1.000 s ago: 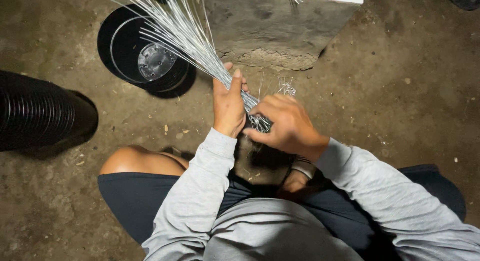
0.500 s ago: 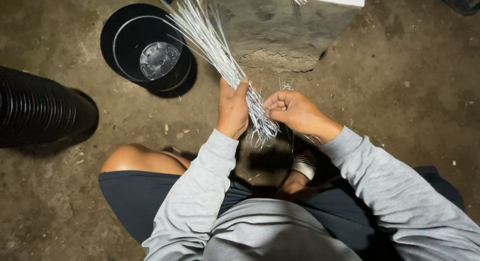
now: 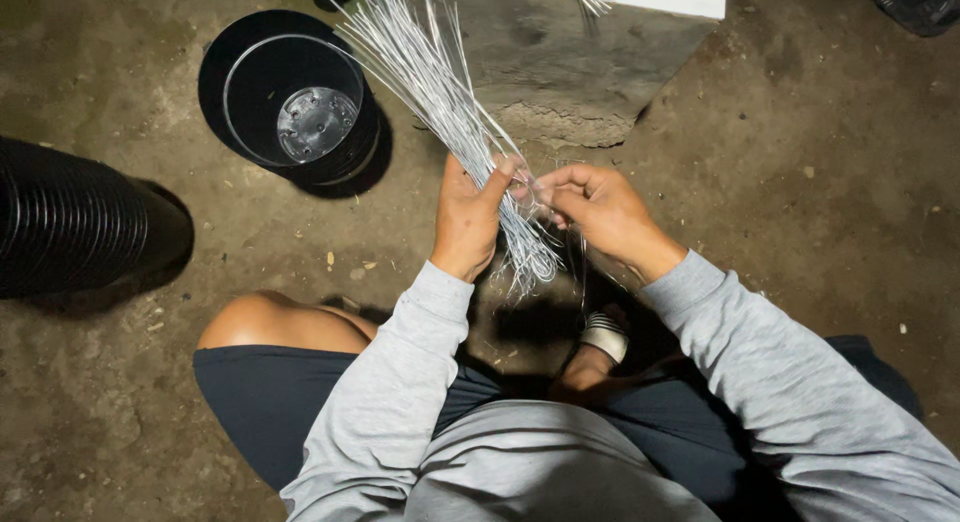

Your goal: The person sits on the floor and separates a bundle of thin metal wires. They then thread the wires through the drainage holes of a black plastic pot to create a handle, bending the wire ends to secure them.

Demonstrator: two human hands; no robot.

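Loosening up now: right hand (image 3: pixel 600 210) has come off the wire bundle (image 3: pixel 450 102), fingertips pinching strands, while left hand (image 3: pixel 468 222) stays wrapped around it.

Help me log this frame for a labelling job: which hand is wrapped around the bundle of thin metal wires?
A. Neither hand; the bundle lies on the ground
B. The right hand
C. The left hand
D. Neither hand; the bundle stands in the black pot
C: the left hand is closed around the bundle of wires, which fans up and away from it, while the right hand only pinches at a few strands beside it.
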